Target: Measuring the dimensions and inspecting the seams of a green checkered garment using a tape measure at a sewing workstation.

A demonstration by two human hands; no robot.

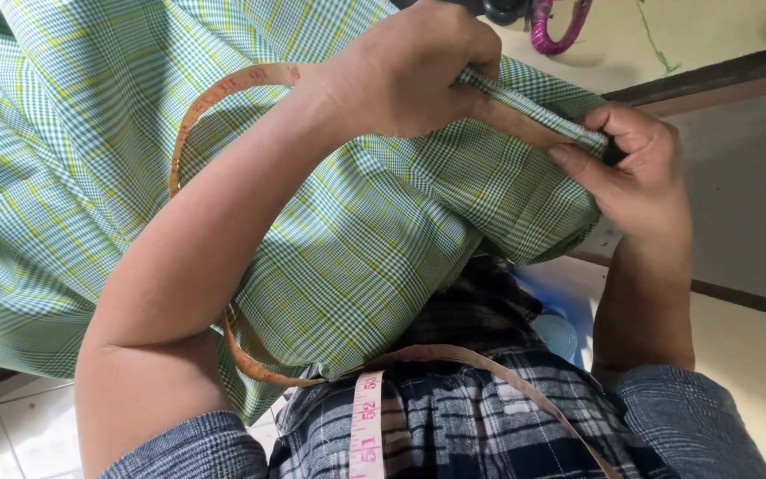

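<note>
Head-worn view, steeply downward, close.

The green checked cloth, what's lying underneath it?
Under the green checked cloth a measuring tape and a dark plaid shirt show, with a pale blue object beside them. The tape's middle stretch and whatever supports the cloth are covered.

A measuring tape hangs around the wearer's neck; one end drops pink over a dark checked shirt, the other loops orange-brown to the left. A pale blue round object lies beside the shirt, partly hidden. At the top edge sits a magenta curved handle on a cream floor. White tiles show lower left.
</note>
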